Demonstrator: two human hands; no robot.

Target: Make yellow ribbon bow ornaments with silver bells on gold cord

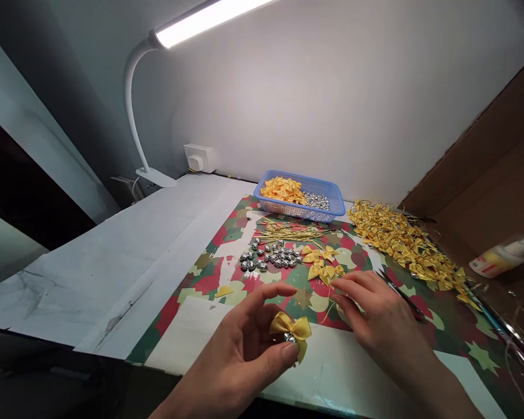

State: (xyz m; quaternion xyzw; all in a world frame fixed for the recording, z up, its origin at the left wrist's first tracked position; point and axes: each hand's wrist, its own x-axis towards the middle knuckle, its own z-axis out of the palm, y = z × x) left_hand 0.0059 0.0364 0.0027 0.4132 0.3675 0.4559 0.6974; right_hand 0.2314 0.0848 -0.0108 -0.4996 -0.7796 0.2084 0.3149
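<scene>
My left hand point(240, 355) is closed round a yellow ribbon bow point(303, 327) near the front edge of the table. A small silver bell point(289, 337) sits at the middle of this bow, beside my thumb. To the right, the fingertips of my right hand point(378, 314) are pinched on a thin gold cord point(329, 309) that hangs in a curve below them. Just beyond these fingers lie several loose yellow bows point(317, 270). A group of silver bells point(279, 256) is spread out to their left.
Cut gold cords point(288, 231) lie before a blue basket point(299, 209) of bows and bells. A heap of corded bows point(397, 241) is at right, near scissors point(402, 294) and a bottle point(502, 256). A clip lamp point(133, 110) stands at back left.
</scene>
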